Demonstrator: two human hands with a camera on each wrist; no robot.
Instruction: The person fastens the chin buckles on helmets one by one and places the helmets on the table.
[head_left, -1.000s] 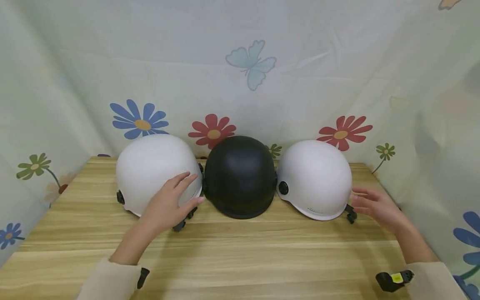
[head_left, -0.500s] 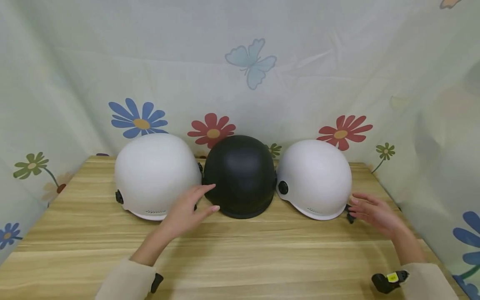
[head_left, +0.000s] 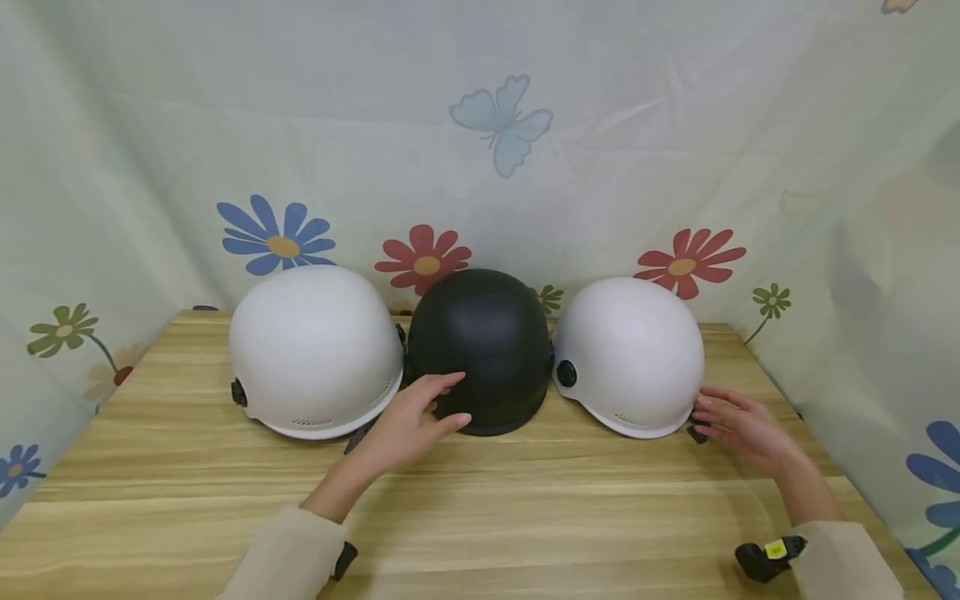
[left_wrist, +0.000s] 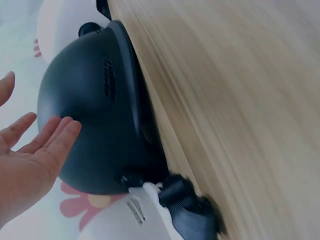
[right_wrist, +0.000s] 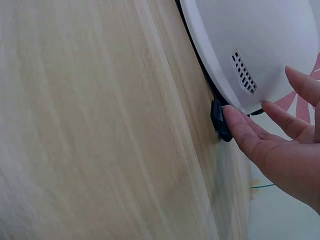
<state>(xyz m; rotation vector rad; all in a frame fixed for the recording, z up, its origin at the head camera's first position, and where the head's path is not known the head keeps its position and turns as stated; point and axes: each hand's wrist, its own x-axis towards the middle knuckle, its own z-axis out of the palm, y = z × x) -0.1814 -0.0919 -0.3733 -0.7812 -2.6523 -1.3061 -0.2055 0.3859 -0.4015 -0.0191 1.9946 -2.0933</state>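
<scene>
Three helmets stand in a row on the wooden table (head_left: 525, 517). The left one is a white helmet (head_left: 311, 350), the middle one a black helmet (head_left: 483, 333), the right one a smaller white helmet (head_left: 630, 358). My left hand (head_left: 408, 425) hovers in front of the black helmet, fingers loosely extended and nothing held. In the left wrist view its fingertips (left_wrist: 67, 130) overlap the black shell. My right hand (head_left: 750, 429) is beside the right white helmet, fingers relaxed, fingertips close to its lower rim and the black strap buckle (right_wrist: 220, 120).
A flowered cloth curtain (head_left: 352, 167) hangs behind the helmets and along both sides. A black strap (left_wrist: 187, 210) sticks out from under the left white helmet. Wood surface stretches in front of the row.
My left hand has moved right, from in front of the left white helmet to the black helmet. My right hand has shifted slightly left, closer to the right white helmet. The helmets stay put.
</scene>
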